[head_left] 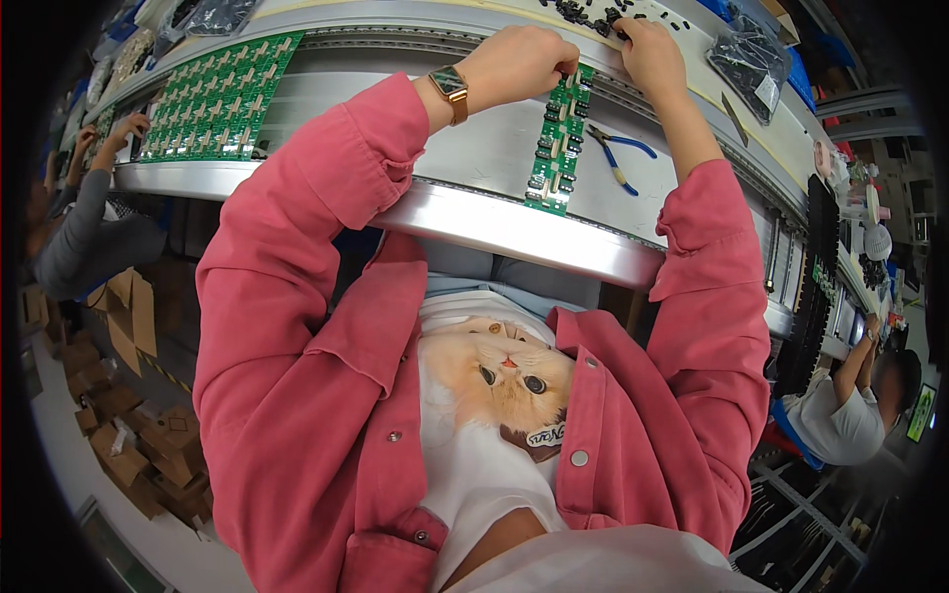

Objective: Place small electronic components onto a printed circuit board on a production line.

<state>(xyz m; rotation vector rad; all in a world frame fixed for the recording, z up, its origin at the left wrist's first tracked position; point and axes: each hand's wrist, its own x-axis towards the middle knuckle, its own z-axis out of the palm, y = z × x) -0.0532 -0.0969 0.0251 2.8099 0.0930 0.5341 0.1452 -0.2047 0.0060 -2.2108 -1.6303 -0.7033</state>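
Observation:
A narrow green circuit board (560, 148) lies across the conveyor rails, with rows of small black parts and pale connectors on it. My left hand (519, 67) is closed at the board's far end, its fingertips pinched over the edge; whatever they hold is hidden. Farther right, my right hand (652, 57) reaches into a scatter of small black components (578, 14) on the ledge beyond the rail. Its thumb and finger close on one of these black pieces. Pliers with blue and yellow handles (621, 163) rest just right of the board.
A large panel of green circuit boards (219, 99) lies on the line at left. Clear plastic bags (748, 69) sit at the far right. The metal front rail (534, 229) runs before me. Co-workers are at left (84, 212) and right (840, 415); cardboard boxes (129, 445) stand lower left.

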